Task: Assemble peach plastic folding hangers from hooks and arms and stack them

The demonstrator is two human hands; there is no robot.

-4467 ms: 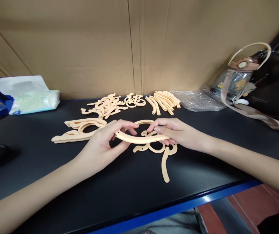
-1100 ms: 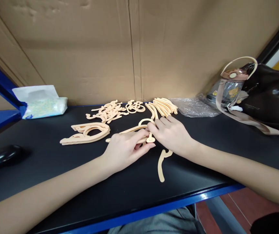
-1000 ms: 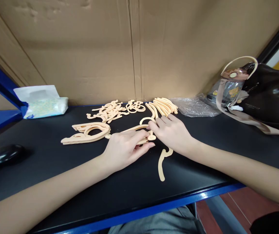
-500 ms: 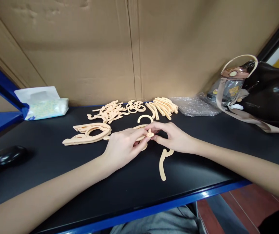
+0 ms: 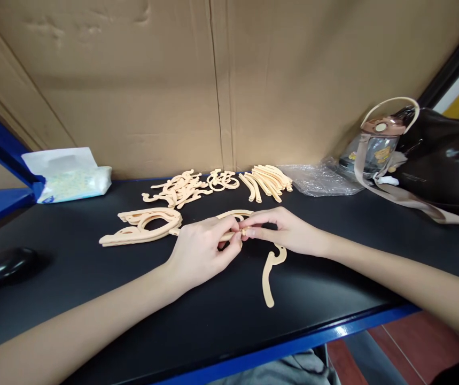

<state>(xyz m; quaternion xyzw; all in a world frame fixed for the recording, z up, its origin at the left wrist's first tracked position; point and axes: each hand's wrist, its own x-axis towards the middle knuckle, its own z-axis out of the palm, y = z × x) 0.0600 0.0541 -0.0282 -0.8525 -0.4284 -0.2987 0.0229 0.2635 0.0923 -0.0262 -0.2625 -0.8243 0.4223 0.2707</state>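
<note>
My left hand [image 5: 203, 246] is closed with thumb and fingers pinched on a partly assembled beige plastic hanger [image 5: 235, 213], whose curved arm shows just above the fingers. Opposite it, my right hand [image 5: 289, 231] pinches the same hanger's joint at the fingertips, which nearly touch the left ones. Much of the joint is hidden by the fingers. Just below my right hand, a loose curved hanger arm [image 5: 268, 278] with a hooked end lies on the black table [image 5: 197, 326]. Left of my left hand sits a stack of folded hangers [image 5: 141, 235].
Behind my hands lie a pile of notched hanger arms [image 5: 181, 188], several hanger hooks [image 5: 223, 181] and a pile of curved strips [image 5: 267, 182]. A tissue pack [image 5: 75, 182], black mouse [image 5: 7, 264], clear plastic bag [image 5: 321, 179], strapped bottle [image 5: 381, 144] and dark bag [image 5: 445, 160] surround them.
The hanger between my hands has turned, so its hook no longer stands up above the fingers. My fingertips have shifted at the joint, and the view has tilted slightly.
</note>
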